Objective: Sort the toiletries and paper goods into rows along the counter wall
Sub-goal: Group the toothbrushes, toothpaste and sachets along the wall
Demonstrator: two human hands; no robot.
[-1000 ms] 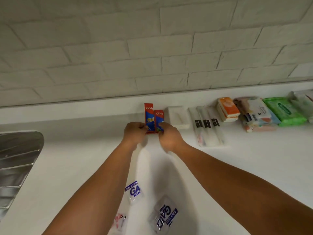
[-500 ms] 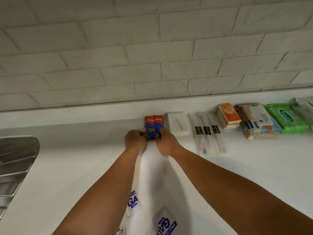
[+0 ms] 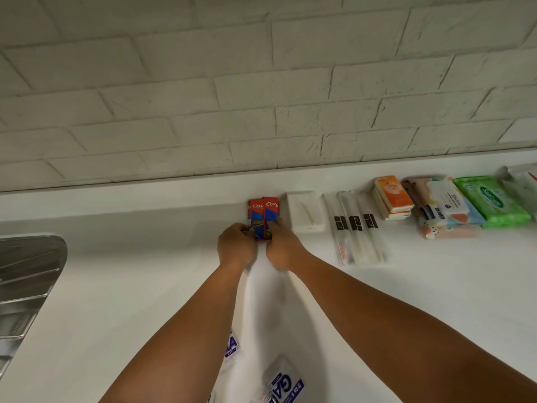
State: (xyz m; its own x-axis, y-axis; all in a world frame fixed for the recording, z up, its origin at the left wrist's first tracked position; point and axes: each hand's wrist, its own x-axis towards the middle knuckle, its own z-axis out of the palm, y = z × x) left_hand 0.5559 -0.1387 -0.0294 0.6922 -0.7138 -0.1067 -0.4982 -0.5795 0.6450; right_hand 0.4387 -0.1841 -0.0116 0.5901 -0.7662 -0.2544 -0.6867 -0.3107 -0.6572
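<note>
Against the counter wall [image 3: 174, 196], two red-and-blue toothpaste boxes [image 3: 263, 212] lie side by side, touching. Left hand [image 3: 236, 247] and right hand [image 3: 283, 248] pinch their 6 o'clock ends, fingers curled

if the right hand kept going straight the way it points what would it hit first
The right hand points at the wall, its fingers pinching the right toothpaste box, so that comes first; behind it, probably the raised back ledge. The left hand holds the left toothpaste box.
</note>
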